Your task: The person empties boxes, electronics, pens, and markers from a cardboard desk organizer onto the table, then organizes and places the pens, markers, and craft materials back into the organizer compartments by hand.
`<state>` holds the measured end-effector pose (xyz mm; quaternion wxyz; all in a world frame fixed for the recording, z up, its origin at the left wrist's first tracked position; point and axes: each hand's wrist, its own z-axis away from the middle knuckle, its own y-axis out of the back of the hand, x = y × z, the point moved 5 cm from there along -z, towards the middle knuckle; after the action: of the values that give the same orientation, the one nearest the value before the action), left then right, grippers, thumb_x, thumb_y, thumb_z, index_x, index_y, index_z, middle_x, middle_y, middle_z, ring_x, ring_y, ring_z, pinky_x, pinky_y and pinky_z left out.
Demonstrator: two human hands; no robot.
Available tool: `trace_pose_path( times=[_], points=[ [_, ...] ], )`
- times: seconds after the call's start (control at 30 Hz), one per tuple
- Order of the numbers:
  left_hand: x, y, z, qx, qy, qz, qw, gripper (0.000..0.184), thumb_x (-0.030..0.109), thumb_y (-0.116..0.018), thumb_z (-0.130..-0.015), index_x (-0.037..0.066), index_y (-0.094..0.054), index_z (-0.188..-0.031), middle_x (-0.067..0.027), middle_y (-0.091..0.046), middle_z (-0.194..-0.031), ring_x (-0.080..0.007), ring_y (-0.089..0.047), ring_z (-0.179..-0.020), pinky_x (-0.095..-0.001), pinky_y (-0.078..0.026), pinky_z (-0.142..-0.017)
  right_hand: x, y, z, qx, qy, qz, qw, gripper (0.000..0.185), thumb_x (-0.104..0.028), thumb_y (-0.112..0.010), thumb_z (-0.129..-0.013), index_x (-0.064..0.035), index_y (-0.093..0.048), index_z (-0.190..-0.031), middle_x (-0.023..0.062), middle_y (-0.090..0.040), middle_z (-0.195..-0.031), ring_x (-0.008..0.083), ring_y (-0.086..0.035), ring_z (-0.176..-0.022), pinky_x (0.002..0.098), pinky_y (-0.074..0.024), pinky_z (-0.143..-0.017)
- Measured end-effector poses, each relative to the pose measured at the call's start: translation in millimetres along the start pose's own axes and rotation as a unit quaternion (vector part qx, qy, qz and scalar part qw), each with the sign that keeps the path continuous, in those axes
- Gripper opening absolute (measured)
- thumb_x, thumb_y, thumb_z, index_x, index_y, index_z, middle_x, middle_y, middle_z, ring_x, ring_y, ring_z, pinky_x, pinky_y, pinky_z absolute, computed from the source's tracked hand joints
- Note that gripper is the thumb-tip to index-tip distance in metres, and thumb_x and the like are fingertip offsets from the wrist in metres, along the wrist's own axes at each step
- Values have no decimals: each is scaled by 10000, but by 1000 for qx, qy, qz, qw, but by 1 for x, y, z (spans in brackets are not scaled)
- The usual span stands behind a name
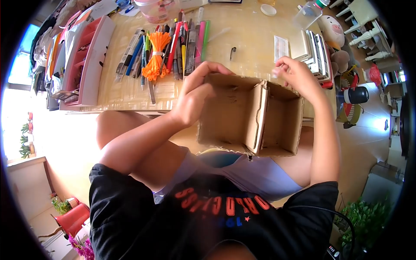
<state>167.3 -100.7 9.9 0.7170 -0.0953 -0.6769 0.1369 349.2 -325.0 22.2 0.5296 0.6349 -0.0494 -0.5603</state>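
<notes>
A cardboard box [225,112] with one divider [259,117] is tilted over my lap at the table's front edge, its open side facing me. The divider splits it into a wider left compartment and a narrower right one. My left hand [195,93] grips the box's left side, fingers over the far edge and thumb near the rim. Beside the far right corner, my right hand [298,77] has its fingers curled together in a pinch. Something small and pale shows at those fingertips, too small to name. Whether the right hand touches the box I cannot tell.
Several pens and markers [175,47] lie on the table with a bundle of orange strips [157,56]. A pink-and-white drawer organizer [89,60] stands left. A clear bottle [308,15], stacked boxes [318,54] and a pig plush [331,30] are at right. A small black piece [233,53] lies mid-table.
</notes>
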Motion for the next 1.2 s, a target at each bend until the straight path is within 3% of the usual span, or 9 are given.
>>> trace_pose_path(
  times=[0.1,0.27,0.33,0.47,0.57,0.7,0.83,1.07,1.2],
  points=[
    [-1,3,-2,-1,-16,-46,999,515,-41,-415,-749,6,-549,-1244,-157,-616,-1293,-245,-577,-1242,-355,-428,-1109,0,-9,-12,-63,-48,65,995,352,-273,-754,-976,-36,-533,-1112,53,-584,-720,146,-581,-588,344,-472,-559],
    [4,10,-2,26,-54,-93,994,502,-53,-408,-767,-5,-541,-1248,-142,-616,-1250,-223,-580,-1203,-328,-445,-1060,-16,-11,-32,-106,-84,72,988,109,-80,-617,-1007,-31,-532,-1055,39,-599,-687,123,-598,-566,293,-454,-482],
    [5,18,-6,32,-72,-96,992,503,-60,-415,-766,-8,-536,-1252,-136,-614,-1235,-213,-579,-1185,-314,-444,-1041,-29,-9,-44,-75,-28,24,997,103,-71,-613,-1004,-35,-535,-1060,36,-606,-703,117,-600,-565,289,-440,-459],
    [8,30,-11,47,-89,-89,991,491,-64,-424,-774,-14,-537,-1249,-125,-611,-1224,-198,-573,-1166,-309,-439,-1038,-85,11,-35,-6,155,-150,976,147,-112,-607,-1023,-12,-579,-1128,40,-693,-875,98,-673,-757,264,-521,-665],
    [10,32,-10,56,-106,-103,987,475,-55,-426,-788,-16,-543,-1247,-116,-609,-1214,-187,-570,-1148,-303,-442,-1026,-109,8,-3,25,197,-206,958,199,-135,-644,-1023,-29,-607,-1188,42,-731,-991,82,-670,-920,254,-512,-821],
    [9,30,-10,66,-116,-113,985,457,-45,-431,-808,-12,-551,-1248,-103,-618,-1190,-171,-569,-1128,-295,-448,-1008,-115,-13,10,4,228,-234,945,180,-115,-703,-978,-47,-653,-1136,39,-736,-1066,115,-658,-1022,279,-492,-954],
    [8,32,-13,64,-99,-126,985,431,-33,-439,-834,-3,-564,-1245,-86,-637,-1157,-155,-577,-1101,-294,-461,-983,-116,-19,7,-29,264,-138,954,144,-32,-679,-921,-30,-683,-1066,54,-701,-1157,169,-624,-1162,329,-485,-1006],
    [5,31,-17,67,-101,-134,984,386,-21,-452,-866,-1,-578,-1230,-84,-648,-1135,-147,-585,-1067,-298,-479,-951,-121,-27,13,-10,255,-54,965,104,2,-598,-918,16,-659,-1001,78,-679,-1133,204,-647,-1095,315,-484,-989],
    [4,32,-16,68,-108,-143,982,374,-29,-454,-884,8,-587,-1231,-74,-649,-1122,-137,-581,-1066,-291,-478,-951,-121,-31,13,2,277,-17,961,99,-7,-567,-943,32,-644,-993,105,-672,-1096,216,-652,-980,315,-503,-898]
  ],
)
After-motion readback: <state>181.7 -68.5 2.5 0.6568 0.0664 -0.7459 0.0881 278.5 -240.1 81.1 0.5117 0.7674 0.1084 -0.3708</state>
